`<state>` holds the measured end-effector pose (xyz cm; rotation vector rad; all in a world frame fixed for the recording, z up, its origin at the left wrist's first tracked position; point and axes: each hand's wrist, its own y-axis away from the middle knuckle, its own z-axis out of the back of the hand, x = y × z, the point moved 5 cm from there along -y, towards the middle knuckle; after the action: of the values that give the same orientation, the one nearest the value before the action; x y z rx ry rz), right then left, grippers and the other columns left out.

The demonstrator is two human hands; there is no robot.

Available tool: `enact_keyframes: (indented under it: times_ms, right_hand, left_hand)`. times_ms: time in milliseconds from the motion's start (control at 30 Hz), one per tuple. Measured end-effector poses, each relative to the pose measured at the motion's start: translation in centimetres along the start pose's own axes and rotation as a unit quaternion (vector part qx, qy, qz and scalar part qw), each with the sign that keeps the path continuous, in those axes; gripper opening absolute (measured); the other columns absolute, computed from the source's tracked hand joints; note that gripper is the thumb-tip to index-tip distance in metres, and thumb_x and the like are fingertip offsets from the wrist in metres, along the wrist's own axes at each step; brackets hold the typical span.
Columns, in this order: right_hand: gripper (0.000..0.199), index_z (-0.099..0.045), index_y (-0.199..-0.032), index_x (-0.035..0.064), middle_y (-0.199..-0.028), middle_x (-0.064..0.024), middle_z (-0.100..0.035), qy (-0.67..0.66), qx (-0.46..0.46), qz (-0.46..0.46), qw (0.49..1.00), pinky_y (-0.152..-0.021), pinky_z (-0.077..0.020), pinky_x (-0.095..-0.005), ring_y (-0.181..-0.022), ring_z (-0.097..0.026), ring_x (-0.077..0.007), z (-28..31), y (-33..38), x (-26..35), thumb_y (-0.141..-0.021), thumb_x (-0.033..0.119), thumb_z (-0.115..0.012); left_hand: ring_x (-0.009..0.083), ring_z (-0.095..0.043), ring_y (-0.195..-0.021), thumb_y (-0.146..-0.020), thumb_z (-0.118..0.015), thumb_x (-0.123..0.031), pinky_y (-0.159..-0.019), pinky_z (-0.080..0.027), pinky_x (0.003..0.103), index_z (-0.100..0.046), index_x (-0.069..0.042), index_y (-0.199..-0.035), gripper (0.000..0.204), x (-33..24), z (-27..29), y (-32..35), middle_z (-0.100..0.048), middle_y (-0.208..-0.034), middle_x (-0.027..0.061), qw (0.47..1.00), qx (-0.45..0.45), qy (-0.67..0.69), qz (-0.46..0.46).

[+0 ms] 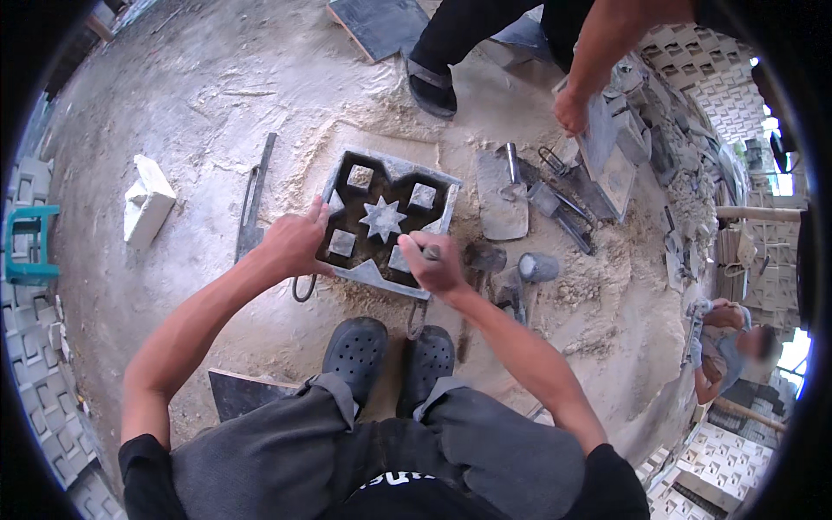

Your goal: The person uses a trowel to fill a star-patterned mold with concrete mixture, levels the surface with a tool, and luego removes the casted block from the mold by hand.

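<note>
A square metal mould point(386, 223) with a star in its middle and small square blocks around it lies on the sandy ground before my feet. My left hand point(295, 241) presses on the mould's left rim, fingers spread over the edge. My right hand point(436, 263) is closed around a short metal tool handle at the mould's near right corner.
A trowel point(503, 195), a hammer point(537, 267) and other metal tools lie to the right of the mould. A white block point(147, 201) and a long bar point(254, 204) lie to the left. Another person's foot point(431, 85) and hand point(569, 111) are beyond the mould. Patterned blocks are stacked at the right.
</note>
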<state>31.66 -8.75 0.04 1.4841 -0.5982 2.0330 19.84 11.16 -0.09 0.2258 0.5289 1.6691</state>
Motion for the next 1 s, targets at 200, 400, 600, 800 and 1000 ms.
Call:
enact_keyframes:
  times_ms: [200,400,600,800,1000]
  right_hand:
    - [0.033,-0.049,-0.065,-0.0016,-0.054,-0.0105,-0.041,0.005,-0.012,0.029,0.999,-0.048,-0.0337,-0.0349,-0.05,-0.044,-0.0124,1.3,0.5,4.6,-0.093,0.015,-0.058]
    - [0.034,-0.049,-0.064,0.0003,-0.054,-0.0096,-0.04,0.026,0.008,0.027,0.999,-0.048,-0.0332,-0.0354,-0.051,-0.037,-0.0128,-0.3,0.0,0.6,-0.092,0.016,-0.061]
    - [0.036,-0.049,-0.061,0.002,-0.053,-0.0156,-0.043,0.001,-0.018,0.017,1.0,-0.046,-0.0351,-0.0377,-0.044,-0.043,-0.0229,0.6,1.1,0.9,-0.092,0.017,-0.06]
    - [0.032,-0.052,-0.064,0.0005,-0.054,-0.0155,-0.043,0.022,-0.013,0.015,1.0,-0.047,-0.0362,-0.0369,-0.045,-0.043,-0.0212,-0.3,0.3,2.6,-0.091,0.014,-0.061]
    - [0.031,-0.054,-0.066,0.0014,-0.053,-0.013,-0.043,0.033,0.004,0.021,0.999,-0.046,-0.0355,-0.0349,-0.046,-0.041,-0.0144,-0.1,0.6,-0.8,-0.092,0.016,-0.061]
  left_hand:
    - [0.043,-0.066,-0.095,-0.058,-0.086,-0.059,-0.084,-0.054,0.045,-0.032,0.014,-0.143,0.124,0.3,0.6,0.6,-0.037,-0.146,0.0351,1.0,0.02,-0.007,0.011]
    - [0.0439,-0.066,-0.093,-0.058,-0.085,-0.059,-0.082,-0.054,0.045,-0.031,0.014,-0.143,0.125,0.5,-0.2,0.7,-0.037,-0.145,0.0364,1.0,0.002,-0.001,-0.001]
    - [0.0434,-0.066,-0.093,-0.058,-0.085,-0.061,-0.082,-0.054,0.045,-0.031,0.015,-0.143,0.126,0.0,0.2,0.2,-0.038,-0.145,0.0359,1.0,0.01,-0.006,-0.003]
    - [0.0434,-0.066,-0.093,-0.06,-0.083,-0.062,-0.084,-0.054,0.045,-0.033,0.014,-0.143,0.123,0.5,0.1,1.1,-0.036,-0.147,0.0344,1.0,0.017,-0.009,0.009]
    - [0.0439,-0.066,-0.094,-0.061,-0.083,-0.061,-0.087,-0.053,0.046,-0.031,0.013,-0.144,0.123,0.0,0.5,0.4,-0.035,-0.148,0.0332,1.0,0.005,0.011,0.005]
